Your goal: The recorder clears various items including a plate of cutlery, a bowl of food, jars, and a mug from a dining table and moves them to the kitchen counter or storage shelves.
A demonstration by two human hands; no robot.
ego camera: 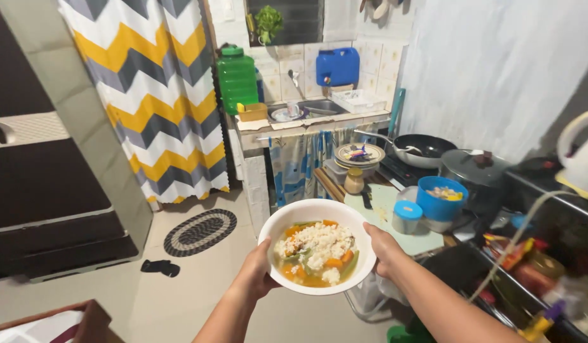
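I hold a white bowl [287, 219] with both hands at chest height, in the middle of the view. It is filled with white rice on an orange broth with carrot pieces and green vegetables. My left hand [257, 272] grips the bowl's lower left rim. My right hand [381, 248] grips the right rim. The bowl hangs over the tiled floor, just left of a cluttered counter.
The counter at right holds a blue bowl [440, 197], a small lidded tub [407, 216], a jar [353, 181], a frying pan [424, 150] and a lidded pot [475, 170]. Sink [319, 108], green jug [237, 79] and blue container [337, 66] stand behind. A chevron curtain [154, 95] and round mat [200, 232] lie left.
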